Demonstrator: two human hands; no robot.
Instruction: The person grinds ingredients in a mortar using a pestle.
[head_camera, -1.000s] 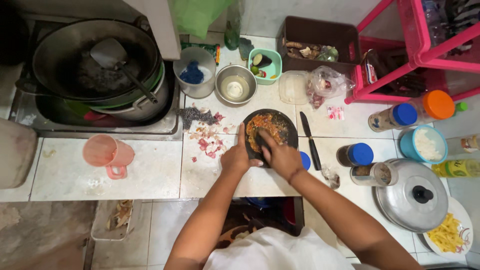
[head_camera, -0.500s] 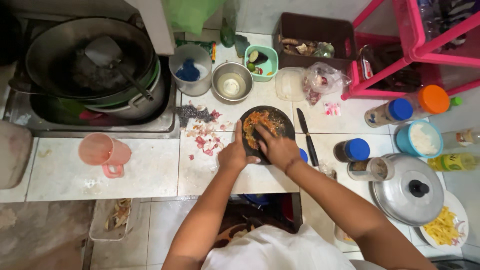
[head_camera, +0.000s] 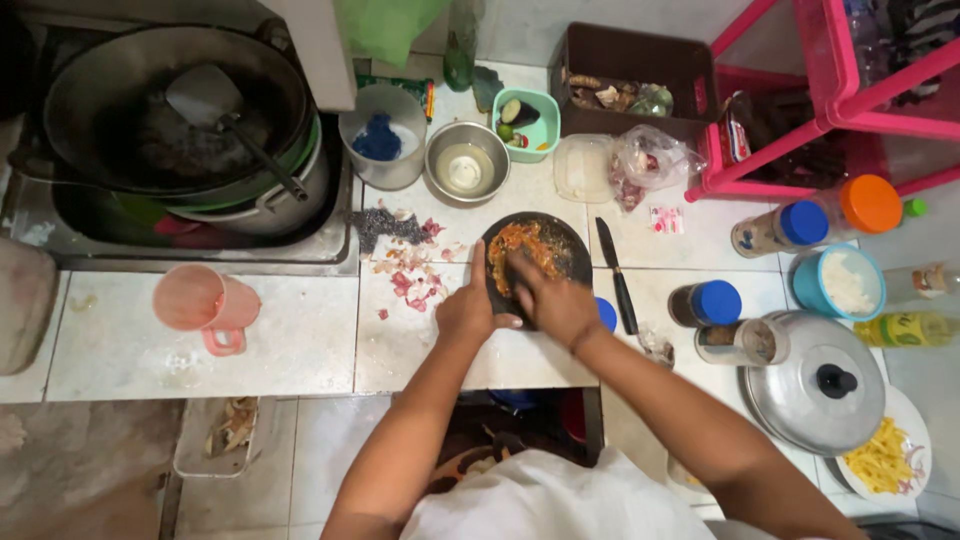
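Observation:
A round dark stone mortar (head_camera: 570, 250) with orange-red ground paste sits on the white tiled counter (head_camera: 300, 340) in front of me. My left hand (head_camera: 468, 306) grips its left rim, thumb up along the edge. My right hand (head_camera: 550, 296) is closed over a pestle inside the mortar, pressing into the paste; the pestle itself is mostly hidden by the fingers. Onion or garlic peels (head_camera: 412, 280) lie scattered just left of the mortar.
A black-handled knife (head_camera: 616, 280) lies right of the mortar. Behind are a steel bowl (head_camera: 466, 164), white cup, teal bowl, brown bin. A wok with spatula (head_camera: 170, 110) sits far left, a pink cup (head_camera: 198, 300) nearer. Blue-lidded jars (head_camera: 708, 302) and a pot lid (head_camera: 815, 385) crowd the right.
My right hand has shifted slightly forward and left inside the mortar. My left hand stays on the rim. The camera view has drifted a little.

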